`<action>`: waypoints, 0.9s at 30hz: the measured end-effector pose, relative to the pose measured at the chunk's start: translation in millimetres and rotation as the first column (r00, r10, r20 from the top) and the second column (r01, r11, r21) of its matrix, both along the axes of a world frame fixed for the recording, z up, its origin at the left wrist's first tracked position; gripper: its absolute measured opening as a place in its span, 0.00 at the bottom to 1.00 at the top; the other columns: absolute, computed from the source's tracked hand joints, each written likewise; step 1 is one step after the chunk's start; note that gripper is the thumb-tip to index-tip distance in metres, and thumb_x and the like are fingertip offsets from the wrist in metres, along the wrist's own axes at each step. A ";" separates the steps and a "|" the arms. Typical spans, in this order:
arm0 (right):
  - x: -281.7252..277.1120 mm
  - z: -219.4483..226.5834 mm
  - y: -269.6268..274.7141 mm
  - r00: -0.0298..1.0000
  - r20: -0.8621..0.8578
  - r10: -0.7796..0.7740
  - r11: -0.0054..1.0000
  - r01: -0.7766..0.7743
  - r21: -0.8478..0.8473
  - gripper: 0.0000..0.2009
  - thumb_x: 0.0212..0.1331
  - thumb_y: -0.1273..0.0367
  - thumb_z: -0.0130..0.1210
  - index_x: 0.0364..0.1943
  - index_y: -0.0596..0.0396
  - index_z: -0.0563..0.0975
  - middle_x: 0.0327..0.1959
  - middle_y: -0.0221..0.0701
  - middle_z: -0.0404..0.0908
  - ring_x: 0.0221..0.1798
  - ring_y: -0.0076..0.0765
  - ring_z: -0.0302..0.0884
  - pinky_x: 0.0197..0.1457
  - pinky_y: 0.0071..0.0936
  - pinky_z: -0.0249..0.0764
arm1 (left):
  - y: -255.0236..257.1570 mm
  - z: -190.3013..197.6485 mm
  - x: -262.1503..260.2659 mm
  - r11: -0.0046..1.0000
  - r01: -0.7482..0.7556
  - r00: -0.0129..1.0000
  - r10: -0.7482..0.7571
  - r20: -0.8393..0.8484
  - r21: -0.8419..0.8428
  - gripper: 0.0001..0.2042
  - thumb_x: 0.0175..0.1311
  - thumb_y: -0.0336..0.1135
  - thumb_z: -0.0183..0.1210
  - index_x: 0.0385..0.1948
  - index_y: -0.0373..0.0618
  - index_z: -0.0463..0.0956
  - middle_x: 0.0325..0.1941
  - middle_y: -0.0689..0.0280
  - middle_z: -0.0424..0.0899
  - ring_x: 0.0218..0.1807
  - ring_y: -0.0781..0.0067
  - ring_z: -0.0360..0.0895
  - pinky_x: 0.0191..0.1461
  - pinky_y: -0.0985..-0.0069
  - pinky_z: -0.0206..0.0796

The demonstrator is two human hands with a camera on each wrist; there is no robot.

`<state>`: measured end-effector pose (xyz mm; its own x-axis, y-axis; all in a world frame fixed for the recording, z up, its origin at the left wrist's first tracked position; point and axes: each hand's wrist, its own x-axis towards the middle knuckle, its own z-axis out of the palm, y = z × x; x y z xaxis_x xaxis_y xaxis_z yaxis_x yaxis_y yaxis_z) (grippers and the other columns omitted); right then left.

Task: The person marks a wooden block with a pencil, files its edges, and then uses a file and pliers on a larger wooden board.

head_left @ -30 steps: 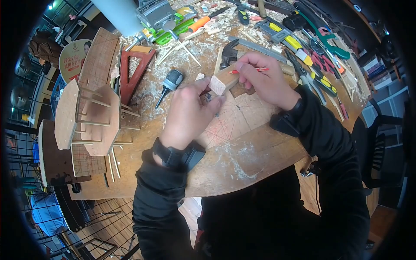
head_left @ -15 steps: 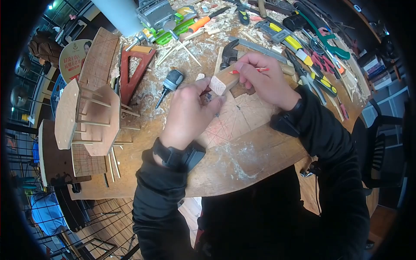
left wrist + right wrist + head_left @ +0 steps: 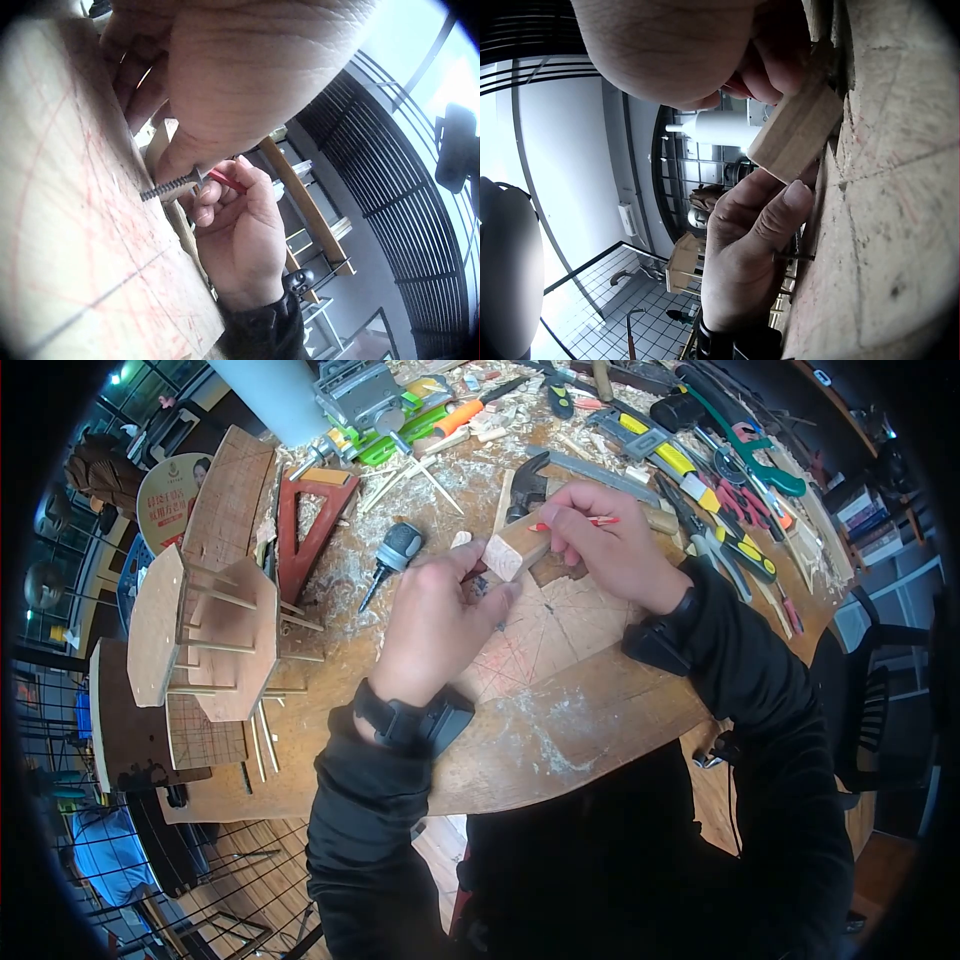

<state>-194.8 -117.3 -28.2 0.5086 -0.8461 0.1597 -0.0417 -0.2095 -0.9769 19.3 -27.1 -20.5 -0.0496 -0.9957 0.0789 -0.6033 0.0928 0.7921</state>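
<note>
Left hand (image 3: 435, 622): curled, pinching wooden block (image 3: 523, 546).
Right hand (image 3: 612, 552): closed round red pencil (image 3: 605, 520).
Grip: if it loosens, I'd expect skewed marks.
Screw (image 3: 171, 187): could snag left thumb.

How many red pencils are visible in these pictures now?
1. The red pencil is in the right hand, held at the wooden block. Others may be hidden in the clutter on the table.

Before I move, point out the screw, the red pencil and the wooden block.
Screw (image 3: 169, 187), left wrist view: threaded shank.
Red pencil (image 3: 228, 181), left wrist view: red shaft.
Wooden block (image 3: 795, 135), right wrist view: long side.
</note>
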 end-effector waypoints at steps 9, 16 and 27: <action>0.4 -1.1 -0.2 1.000 0.006 -0.005 1.000 0.005 0.019 0.11 0.76 0.64 0.57 0.41 0.57 0.83 0.28 0.23 0.80 0.27 0.14 0.73 0.29 0.17 0.69 | -2.7 -9.6 0.7 0.985 -0.006 0.999 -0.002 -0.046 -0.174 0.19 0.59 0.34 0.73 0.49 0.33 0.85 0.31 0.50 0.86 0.29 0.57 0.84 0.37 0.65 0.75; 0.1 -5.1 -2.7 1.000 0.009 -0.004 1.000 0.004 -0.007 0.12 0.77 0.63 0.56 0.42 0.57 0.83 0.28 0.23 0.79 0.27 0.14 0.74 0.29 0.17 0.69 | -0.3 -1.7 1.3 0.999 0.031 0.999 -0.032 -0.012 -0.036 0.19 0.66 0.28 0.70 0.56 0.29 0.80 0.44 0.58 0.90 0.43 0.79 0.85 0.48 0.76 0.78; 0.3 -5.5 -3.6 1.000 0.004 -0.006 0.999 0.006 -0.049 0.12 0.77 0.63 0.56 0.41 0.57 0.83 0.28 0.24 0.80 0.28 0.14 0.74 0.30 0.17 0.69 | -3.6 -14.7 2.6 0.985 -0.005 0.999 -0.004 -0.054 -0.171 0.19 0.59 0.36 0.73 0.49 0.34 0.85 0.30 0.51 0.85 0.27 0.58 0.83 0.36 0.65 0.75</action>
<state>-194.6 -120.9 -33.7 0.5028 -0.8403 0.2026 -0.0396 -0.2565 -0.9657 22.0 -30.7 -35.2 -0.0404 -0.9674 0.2501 -0.5602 0.2292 0.7960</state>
